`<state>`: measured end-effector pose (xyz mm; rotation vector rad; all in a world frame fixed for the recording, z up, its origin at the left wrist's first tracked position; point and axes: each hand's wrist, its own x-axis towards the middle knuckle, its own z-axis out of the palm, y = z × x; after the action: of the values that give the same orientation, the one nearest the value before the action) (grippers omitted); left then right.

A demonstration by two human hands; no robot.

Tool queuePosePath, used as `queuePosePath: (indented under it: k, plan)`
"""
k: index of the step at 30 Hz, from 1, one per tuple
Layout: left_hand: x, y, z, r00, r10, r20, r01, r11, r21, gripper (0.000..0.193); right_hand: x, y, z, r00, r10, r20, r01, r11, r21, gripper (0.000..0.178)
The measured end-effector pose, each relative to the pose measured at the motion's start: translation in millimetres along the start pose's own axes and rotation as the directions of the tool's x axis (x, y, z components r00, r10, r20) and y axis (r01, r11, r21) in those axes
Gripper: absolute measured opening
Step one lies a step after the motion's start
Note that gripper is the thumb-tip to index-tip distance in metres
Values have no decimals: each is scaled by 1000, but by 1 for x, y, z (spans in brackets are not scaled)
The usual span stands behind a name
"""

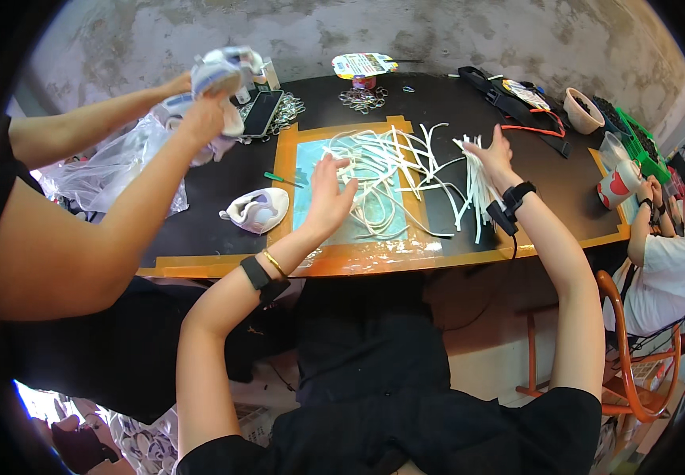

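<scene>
A loose tangle of white flat cords (382, 178) lies on a light blue sheet (304, 166) taped to the dark table. My left hand (329, 198) is at the tangle's left side, thumb and fingers apart; whether it touches the cords is hard to tell. Farther right, a straighter bundle of white cords (475, 194) lies roughly lengthwise. Over the bundle's upper right side is my right hand (494, 161), thumb and fingers stretched apart, hiding part of it. To the left of the sheet sit a small white and lilac shoe upper (257, 210) and a green-handled tool (279, 178).
At left, another person's hands (204, 119) hold pale shoe pieces (220, 79) above a clear plastic bag (113, 162). Behind are a phone (262, 115) and metal clips (365, 98). Black straps (509, 103), a cup (618, 184) and a seated person (659, 269) are at right.
</scene>
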<state>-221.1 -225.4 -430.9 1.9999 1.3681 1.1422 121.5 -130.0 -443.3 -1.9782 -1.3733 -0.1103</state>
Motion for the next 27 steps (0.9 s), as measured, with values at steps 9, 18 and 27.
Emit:
queuePosePath:
  k: [9,18,27]
  plan:
    - [-26,-4,21,992,68,-106,-61,996,61,40,18,-82,1,673,-133,728,-7,982,186,43]
    - [-29,1,19,991,14,-131,-6,998,64,28,12,-98,37,780,-128,612,134,990,37,35]
    - [-29,-1,22,990,16,-140,-12,1000,28,22,27,-92,6,446,-77,892,-224,955,195,17]
